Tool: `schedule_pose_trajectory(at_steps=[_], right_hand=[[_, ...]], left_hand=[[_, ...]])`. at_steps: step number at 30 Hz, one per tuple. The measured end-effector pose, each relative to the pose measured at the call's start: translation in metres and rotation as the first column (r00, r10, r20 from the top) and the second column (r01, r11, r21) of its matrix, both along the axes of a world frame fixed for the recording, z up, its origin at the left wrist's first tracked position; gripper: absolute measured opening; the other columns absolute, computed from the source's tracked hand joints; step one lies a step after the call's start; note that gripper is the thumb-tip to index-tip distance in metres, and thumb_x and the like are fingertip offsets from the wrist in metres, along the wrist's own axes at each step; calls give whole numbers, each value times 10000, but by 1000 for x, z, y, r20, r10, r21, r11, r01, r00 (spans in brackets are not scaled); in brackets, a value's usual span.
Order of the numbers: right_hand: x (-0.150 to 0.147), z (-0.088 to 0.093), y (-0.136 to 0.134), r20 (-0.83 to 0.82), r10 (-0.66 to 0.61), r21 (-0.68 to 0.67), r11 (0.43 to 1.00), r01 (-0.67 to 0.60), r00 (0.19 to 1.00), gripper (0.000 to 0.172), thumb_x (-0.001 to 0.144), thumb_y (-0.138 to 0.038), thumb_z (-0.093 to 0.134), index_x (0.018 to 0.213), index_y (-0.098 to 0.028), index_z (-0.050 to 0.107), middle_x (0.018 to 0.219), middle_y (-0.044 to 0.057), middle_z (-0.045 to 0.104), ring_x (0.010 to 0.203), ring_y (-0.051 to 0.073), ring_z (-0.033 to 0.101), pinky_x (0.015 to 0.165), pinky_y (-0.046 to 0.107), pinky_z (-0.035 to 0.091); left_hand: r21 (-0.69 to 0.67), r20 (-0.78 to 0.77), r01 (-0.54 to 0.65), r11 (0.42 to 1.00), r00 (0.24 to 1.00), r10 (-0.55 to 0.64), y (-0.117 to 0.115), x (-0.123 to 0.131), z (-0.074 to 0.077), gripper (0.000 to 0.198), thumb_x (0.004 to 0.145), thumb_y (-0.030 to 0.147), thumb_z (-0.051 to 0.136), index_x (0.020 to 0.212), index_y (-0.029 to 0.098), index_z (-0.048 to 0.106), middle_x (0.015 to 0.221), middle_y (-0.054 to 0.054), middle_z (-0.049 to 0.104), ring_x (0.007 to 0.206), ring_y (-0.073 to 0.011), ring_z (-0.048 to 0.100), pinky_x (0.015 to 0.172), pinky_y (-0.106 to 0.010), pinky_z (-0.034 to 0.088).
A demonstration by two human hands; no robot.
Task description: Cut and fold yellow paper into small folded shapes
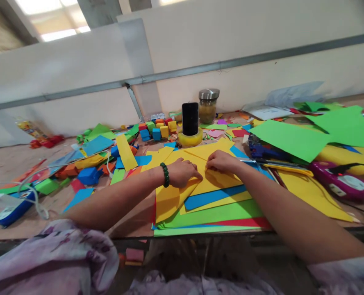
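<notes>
So, head view, with the clock centred on the spot where the hands are working. Smack in the middle there's some yellow paper, with both hands on it. They're apart, with just a small gap between them. The left hand, the one with the dark green bead bracelet at the wrist, is palm down with its fingertips on the paper. The right hand is curled with its fingertips down on it too. Can't tell if either one is actually pinching anything. Near the left hand the yellow either bends or overlaps another piece, hard to say which.

At 6 o'clock, more coloured sheets poke out underneath, a green one among them, by the near edge of the surface. At 12 there's a phone propped upright in a yellow tape roll, and a lidded jar just right of it. Little coloured blocks are bunched up at 11. Big green sheets sit at 2, a purple device at 3, and a blue-and-white one out near 9.
</notes>
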State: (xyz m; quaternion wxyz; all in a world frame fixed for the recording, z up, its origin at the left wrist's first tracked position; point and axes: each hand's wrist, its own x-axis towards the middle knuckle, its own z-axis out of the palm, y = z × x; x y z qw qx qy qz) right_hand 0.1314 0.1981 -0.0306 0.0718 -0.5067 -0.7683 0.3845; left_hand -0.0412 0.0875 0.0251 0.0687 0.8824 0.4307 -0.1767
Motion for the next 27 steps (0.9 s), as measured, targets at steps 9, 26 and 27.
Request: schedule_pose_trajectory(at_steps=[9, 26, 27], right_hand=[[-1, 1, -3, -21, -14, -9, 1000, 14, 1000, 96, 642, -187, 670, 555, -149, 657, 470, 4, 573, 351, 94, 465, 375, 230, 366], [-6, 21, -17, 282, 32, 295, 948, -119, 959, 176, 741, -292, 668, 816, -140, 719, 850, 121, 728, 817, 246, 663, 635, 276, 441], [-8, 23, -24, 286, 29, 335, 933, -128, 958, 219, 754, -324, 663, 877, -152, 720, 923, 127, 727, 892, 260, 652, 668, 284, 436]], left_hand=[[7, 38, -25, 1000, 999, 24, -50, -10, 0, 564, 738, 91, 520, 1250, 314, 599, 1369, -42, 564, 1138, -297, 527, 940, -464, 329], [184, 242, -295, 938, 938, 247, -157, -12, -26, 536, 781, 114, 514, 1292, 275, 522, 1383, -38, 548, 1299, -305, 438, 1081, -575, 266], [188, 256, -316, 930, 930, 264, -159, -10, -29, 531, 790, 107, 499, 1295, 270, 520, 1384, -43, 546, 1304, -307, 433, 1081, -590, 259]])
